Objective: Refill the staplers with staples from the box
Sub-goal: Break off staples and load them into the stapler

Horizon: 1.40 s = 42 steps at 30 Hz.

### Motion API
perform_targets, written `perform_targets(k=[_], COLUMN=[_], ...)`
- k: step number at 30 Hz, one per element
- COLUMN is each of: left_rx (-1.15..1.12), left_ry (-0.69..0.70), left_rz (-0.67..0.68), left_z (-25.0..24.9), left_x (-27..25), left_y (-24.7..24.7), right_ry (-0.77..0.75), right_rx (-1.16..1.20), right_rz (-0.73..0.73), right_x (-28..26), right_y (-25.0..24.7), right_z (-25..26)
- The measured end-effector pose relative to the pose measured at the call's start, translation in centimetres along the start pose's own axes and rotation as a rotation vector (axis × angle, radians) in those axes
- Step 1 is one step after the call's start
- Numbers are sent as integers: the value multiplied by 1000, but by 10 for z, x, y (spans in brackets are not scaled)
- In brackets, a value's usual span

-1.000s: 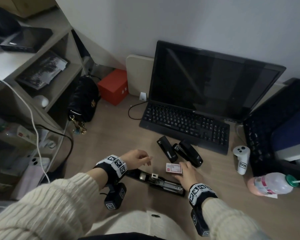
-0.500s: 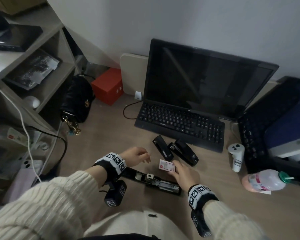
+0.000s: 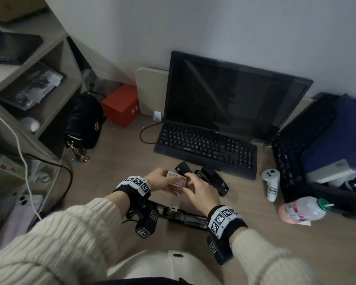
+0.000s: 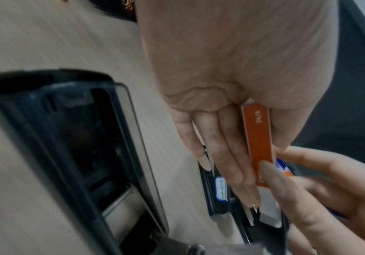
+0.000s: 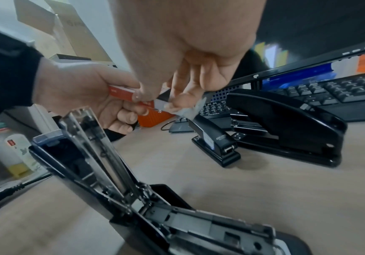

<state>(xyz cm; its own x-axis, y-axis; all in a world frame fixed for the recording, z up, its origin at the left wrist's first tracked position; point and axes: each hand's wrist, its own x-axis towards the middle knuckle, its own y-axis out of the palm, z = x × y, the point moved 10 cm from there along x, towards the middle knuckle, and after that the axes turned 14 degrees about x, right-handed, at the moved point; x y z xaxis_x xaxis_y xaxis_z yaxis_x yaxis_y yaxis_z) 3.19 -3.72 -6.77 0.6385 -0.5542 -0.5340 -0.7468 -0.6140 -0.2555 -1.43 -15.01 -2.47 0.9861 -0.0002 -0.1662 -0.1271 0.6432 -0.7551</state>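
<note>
A small red and white staple box (image 3: 178, 180) is held above the desk. My left hand (image 3: 169, 182) grips it along its sides (image 4: 260, 138). My right hand (image 3: 190, 182) pinches the box's white end (image 5: 162, 105); whether that end is open is blurred. Below the hands, an opened black stapler (image 3: 185, 217) lies on the desk with its metal magazine (image 5: 103, 155) raised. Two closed black staplers stand just past the hands, a small one (image 5: 214, 139) and a bigger one (image 5: 286, 124).
A black keyboard (image 3: 206, 145) and dark monitor (image 3: 234, 95) stand behind the staplers. A white controller (image 3: 271, 182) and a lying bottle (image 3: 304, 208) are at right. At left are a black handbag (image 3: 84, 120), a red box (image 3: 121, 104) and shelves (image 3: 29, 99).
The staple box lay on the desk under my right hand; now it is lifted and both hands hold it. My left hand moved right to take it.
</note>
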Motion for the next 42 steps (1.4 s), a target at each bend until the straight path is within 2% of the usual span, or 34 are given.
perform_targets(k=[5, 9, 25, 29, 42], left_rx=[-15, 30, 58, 26, -73], left_ry=[-31, -23, -3, -17, -76], left_rz=[-53, -50, -29, -14, -42], left_z=[2, 1, 2, 2, 9], left_x=[-1, 2, -7, -11, -12], left_y=[-11, -9, -7, -4, -4], right_ry=[106, 167, 221, 201, -46], right_rx=[235, 471, 672, 676, 397], right_rz=[-65, -52, 46, 43, -33], right_x=[-1, 3, -4, -6, -7], right_y=[-2, 10, 23, 22, 7], right_z=[-22, -32, -34, -34, -22])
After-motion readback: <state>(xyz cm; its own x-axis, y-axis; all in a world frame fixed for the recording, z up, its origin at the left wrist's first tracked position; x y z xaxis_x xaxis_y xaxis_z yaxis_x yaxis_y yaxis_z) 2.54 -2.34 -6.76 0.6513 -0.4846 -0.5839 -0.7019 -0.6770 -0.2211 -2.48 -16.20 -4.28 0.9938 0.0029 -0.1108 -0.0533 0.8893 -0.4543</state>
